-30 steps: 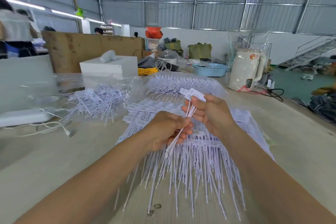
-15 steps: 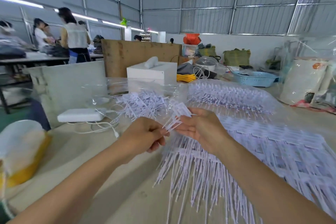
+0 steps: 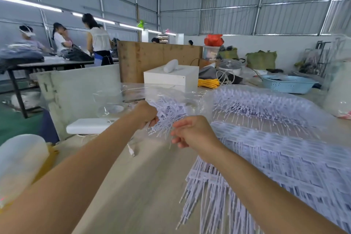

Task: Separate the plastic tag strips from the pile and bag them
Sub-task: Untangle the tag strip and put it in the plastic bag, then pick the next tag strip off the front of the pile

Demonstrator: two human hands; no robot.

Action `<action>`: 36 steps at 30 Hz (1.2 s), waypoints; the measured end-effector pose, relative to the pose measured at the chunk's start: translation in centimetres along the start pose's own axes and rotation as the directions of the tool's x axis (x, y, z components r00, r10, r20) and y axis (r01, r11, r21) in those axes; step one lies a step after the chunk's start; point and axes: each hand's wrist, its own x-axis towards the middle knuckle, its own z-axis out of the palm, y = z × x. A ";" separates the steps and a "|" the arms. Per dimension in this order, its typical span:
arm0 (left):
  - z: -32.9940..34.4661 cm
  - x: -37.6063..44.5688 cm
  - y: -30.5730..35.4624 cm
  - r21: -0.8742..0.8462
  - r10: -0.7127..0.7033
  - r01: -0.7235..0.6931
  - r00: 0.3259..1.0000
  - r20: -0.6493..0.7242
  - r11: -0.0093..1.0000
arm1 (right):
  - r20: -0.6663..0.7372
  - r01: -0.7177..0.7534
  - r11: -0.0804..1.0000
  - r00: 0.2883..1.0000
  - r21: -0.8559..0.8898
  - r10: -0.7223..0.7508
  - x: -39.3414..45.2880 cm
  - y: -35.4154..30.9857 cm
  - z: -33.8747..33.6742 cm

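Observation:
A wide pile of white plastic tag strips (image 3: pixel 284 159) covers the right half of the table (image 3: pixel 136 192). To its left lies a clear plastic bag (image 3: pixel 133 97) with loose separated strips (image 3: pixel 169 110) in it. My left hand (image 3: pixel 146 114) is at the bag's mouth, fingers curled round a small bunch of strips whose ends stick out below the fist. My right hand (image 3: pixel 190 132) hovers just right of it, fingers loosely curled and holding nothing. A second, full bag of strips (image 3: pixel 262 104) sits behind the pile.
A white power bank (image 3: pixel 89 128) with a cable lies left of the bag. Behind stand a white box (image 3: pixel 171 79), a yellow cable coil (image 3: pixel 208 82) and a blue basket (image 3: pixel 286 83). A white and yellow object (image 3: pixel 20 165) is at lower left. People work at a far table (image 3: pixel 57 62).
The view has swung left. My left hand has carried the small bunch of strips from above the pile over to the clear bag. My right hand has let go of the bunch.

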 end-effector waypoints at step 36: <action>17.0 -18.5 5.8 0.418 0.584 -0.845 0.533 0.612 0.334 | -0.389 -0.084 0.786 0.898 -0.613 -0.207 -15.6 7.0 -21.3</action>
